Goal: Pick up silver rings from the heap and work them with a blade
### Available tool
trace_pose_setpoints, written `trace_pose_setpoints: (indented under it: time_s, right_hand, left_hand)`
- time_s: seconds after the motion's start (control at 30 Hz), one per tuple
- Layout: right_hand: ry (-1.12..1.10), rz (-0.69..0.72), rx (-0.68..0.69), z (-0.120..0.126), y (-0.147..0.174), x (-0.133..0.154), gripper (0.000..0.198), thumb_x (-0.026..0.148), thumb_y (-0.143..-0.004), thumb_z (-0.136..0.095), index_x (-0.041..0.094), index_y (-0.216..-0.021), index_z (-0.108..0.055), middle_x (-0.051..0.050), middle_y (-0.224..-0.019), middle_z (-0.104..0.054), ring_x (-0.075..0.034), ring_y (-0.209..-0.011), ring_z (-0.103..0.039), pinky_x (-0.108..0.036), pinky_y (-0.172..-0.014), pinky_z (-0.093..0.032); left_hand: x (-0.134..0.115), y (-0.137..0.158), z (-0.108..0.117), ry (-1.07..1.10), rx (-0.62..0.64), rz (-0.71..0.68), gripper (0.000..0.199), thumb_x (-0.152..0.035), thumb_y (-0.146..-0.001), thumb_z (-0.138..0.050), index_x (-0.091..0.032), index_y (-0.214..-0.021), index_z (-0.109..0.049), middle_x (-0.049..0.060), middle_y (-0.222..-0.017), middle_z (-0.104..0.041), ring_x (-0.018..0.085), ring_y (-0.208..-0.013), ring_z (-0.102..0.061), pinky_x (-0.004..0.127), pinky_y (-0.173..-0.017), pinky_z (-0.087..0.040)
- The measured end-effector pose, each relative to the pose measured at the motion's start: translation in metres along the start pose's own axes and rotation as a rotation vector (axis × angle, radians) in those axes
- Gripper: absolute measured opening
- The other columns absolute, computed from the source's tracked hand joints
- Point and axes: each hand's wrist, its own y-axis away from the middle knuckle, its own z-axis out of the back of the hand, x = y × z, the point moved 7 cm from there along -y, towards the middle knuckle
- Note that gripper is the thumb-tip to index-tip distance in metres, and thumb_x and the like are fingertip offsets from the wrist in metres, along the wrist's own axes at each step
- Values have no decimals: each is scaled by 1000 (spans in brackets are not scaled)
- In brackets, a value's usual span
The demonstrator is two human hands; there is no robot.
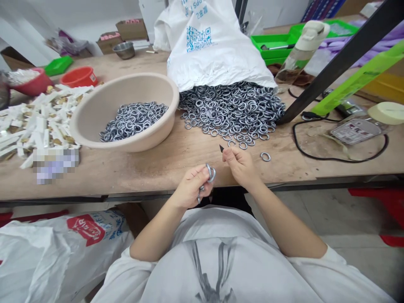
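- Head view: left hand [191,187] grips metal rings [214,174]; right hand [242,167] pinches a dark pointed piece [221,148].
- Ring heap [233,110] lies ahead on the table [151,168].
- I judge ring-handling underway; next calls for steady alignment.

Left hand [193,185]: several grey rings [213,174] are held at the fingers.
Right hand [240,165]: a dark pointed tool [221,148] is pinched near the ring heap [233,111].
Beige basin [91,111]: partly filled with rings.
White sack [221,63]: laid on the bench [151,168], its mouth placed over the heap.
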Motion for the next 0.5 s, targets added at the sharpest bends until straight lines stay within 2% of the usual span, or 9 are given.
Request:
trace_pose_setpoints:
  time_s: [0.07, 0.13, 0.2, 0.33, 0.43, 0.5]
  right_hand:
    - [-114, 49, 74, -5, 5, 11, 55, 73, -88, -53, 20, -86, -66, -1, -74, -62, -16, -70, -56, -29, -65, -43]
    - [-210, 94, 161, -15, 13, 24, 51, 70, -83, -64, 21, -99, -69, -3, -87, -68, -18, -80, -62, -30, -73, -48]
    - [-272, 91, 177, -23, 20, 30, 48, 66, -80, -71, 21, -97, -69, -3, -88, -70, -18, -80, -63, -30, -74, -49]
    - [-324, 37, 80, -25, 22, 22, 43, 63, -81, -72, 20, -87, -68, -1, -75, -66, -14, -67, -58, -27, -64, -47]
    - [-276, 22, 43, -16, 18, 19, 46, 66, -85, -64, 20, -77, -66, 1, -66, -61, -13, -61, -53, -27, -59, -44]
    - [-202, 65, 89, -11, 14, 28, 45, 65, -84, -66, 20, -82, -69, -1, -72, -65, -14, -65, -56, -28, -63, -46]
  left_hand:
    - [-2, -1, 5, -7, -47, -5, 48, -53, -75, -80, -15, -70, -52, -6, -56, -42, 1, -41, -30, 13, -36, -20]
    - [-1, -3, 8, -3, -90, 11, 46, -52, -72, -83, -15, -74, -54, -6, -58, -43, 1, -43, -31, 12, -37, -21]
    - [0, -4, 11, 12, -143, 18, 47, -52, -70, -84, -15, -76, -55, -6, -59, -43, 2, -45, -32, 12, -37, -21]
    - [1, -3, 13, 24, -210, 12, 45, -52, -71, -83, -16, -78, -56, -5, -60, -44, 3, -46, -34, 12, -37, -22]
    - [-1, -2, 11, -25, -169, 2, 44, -52, -73, -82, -15, -76, -58, -5, -60, -45, 2, -46, -33, 12, -37, -21]
    - [-2, -1, 10, -69, -133, -5, 46, -53, -74, -81, -14, -73, -57, -5, -59, -44, 2, -44, -31, 13, -37, -19]
